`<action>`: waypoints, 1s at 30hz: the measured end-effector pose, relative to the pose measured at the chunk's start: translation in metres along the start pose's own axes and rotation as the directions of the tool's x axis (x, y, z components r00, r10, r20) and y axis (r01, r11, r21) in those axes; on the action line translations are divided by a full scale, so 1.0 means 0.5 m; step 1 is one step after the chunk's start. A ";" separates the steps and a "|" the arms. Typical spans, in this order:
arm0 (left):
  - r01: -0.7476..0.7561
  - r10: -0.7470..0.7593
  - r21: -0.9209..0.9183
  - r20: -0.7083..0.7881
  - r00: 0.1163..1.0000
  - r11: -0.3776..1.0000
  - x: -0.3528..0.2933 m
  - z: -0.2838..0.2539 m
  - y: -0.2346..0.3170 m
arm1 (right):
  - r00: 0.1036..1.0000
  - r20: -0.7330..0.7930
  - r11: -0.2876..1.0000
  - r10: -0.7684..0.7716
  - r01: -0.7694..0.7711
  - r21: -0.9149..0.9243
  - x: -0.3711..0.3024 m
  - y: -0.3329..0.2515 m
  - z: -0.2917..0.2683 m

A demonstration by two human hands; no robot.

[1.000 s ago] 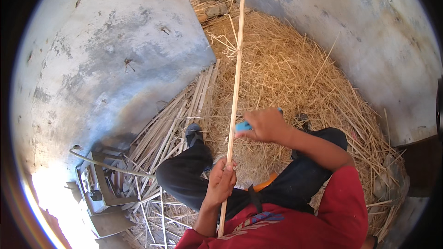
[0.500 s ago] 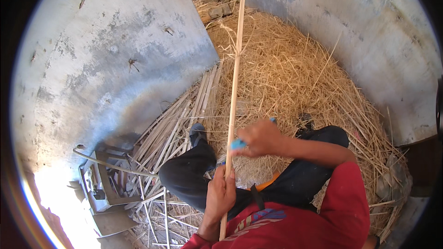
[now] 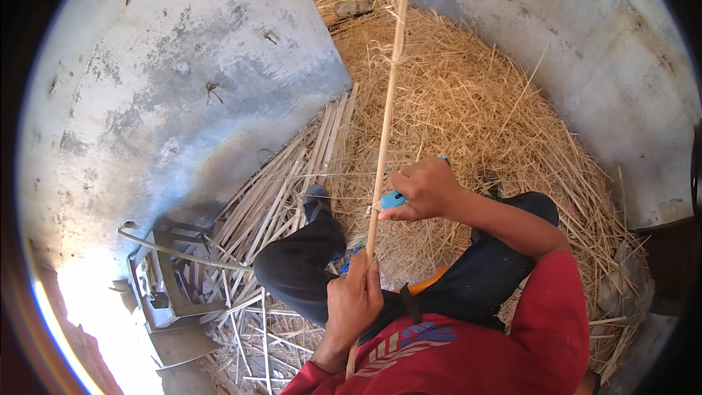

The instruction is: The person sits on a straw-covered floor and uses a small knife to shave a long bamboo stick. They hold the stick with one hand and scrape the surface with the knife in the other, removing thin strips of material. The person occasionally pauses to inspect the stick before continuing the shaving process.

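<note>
A long, pale bamboo strip [image 3: 387, 117] slants up from my lap toward the far wall. Around its lower part my left hand [image 3: 352, 298] is closed. My right hand [image 3: 425, 187] grips a blue-handled utility knife [image 3: 392, 200], whose front end meets the strip above my left hand. Thin curled shavings [image 3: 395, 58] cling to the strip's upper part. A fine pale sliver reaches leftward from beside the knife. The blade itself is too small to make out clearly.
Straw-like shavings [image 3: 468, 102] cover the floor ahead and to the right. Bamboo strips [image 3: 274, 175] lie piled at the left, near a grey box-like frame [image 3: 172, 278]. Pale, stained walls [image 3: 183, 88] stand left and right. My bent legs [image 3: 296, 267] flank the strip.
The strip has shifted up and tilted slightly to the right. My right hand and the knife have moved a little farther away along it, and my left hand has moved slightly right.
</note>
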State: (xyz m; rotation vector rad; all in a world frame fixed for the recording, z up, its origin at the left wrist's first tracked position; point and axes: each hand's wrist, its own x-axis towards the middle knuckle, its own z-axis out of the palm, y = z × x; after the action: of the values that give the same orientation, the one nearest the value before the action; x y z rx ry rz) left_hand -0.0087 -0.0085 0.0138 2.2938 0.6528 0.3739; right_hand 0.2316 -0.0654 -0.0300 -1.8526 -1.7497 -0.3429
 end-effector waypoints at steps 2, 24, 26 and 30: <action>-0.011 0.011 0.039 0.000 1.000 0.999 0.004 -0.001 0.004 | 0.990 -0.138 0.999 0.032 -0.034 -0.015 0.012 0.020 0.006; -0.013 0.013 0.003 0.000 1.000 1.000 -0.033 0.005 -0.004 | 0.956 0.085 0.959 0.281 -0.283 0.013 0.011 0.062 0.007; -0.029 0.029 0.008 -0.016 0.999 1.000 -0.032 0.008 -0.005 | 0.897 0.185 0.916 0.400 -0.394 -0.075 0.027 0.097 -0.006; -0.016 0.018 0.050 -0.038 0.999 0.999 -0.025 -0.001 -0.009 | 0.986 0.122 0.993 0.116 -0.118 0.006 -0.012 -0.003 0.010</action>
State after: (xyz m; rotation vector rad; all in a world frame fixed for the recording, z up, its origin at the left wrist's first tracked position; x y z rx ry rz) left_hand -0.0208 -0.0124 0.0102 2.3458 0.6692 0.4146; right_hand 0.2287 -0.0674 -0.0371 -1.9943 -1.7077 -0.1756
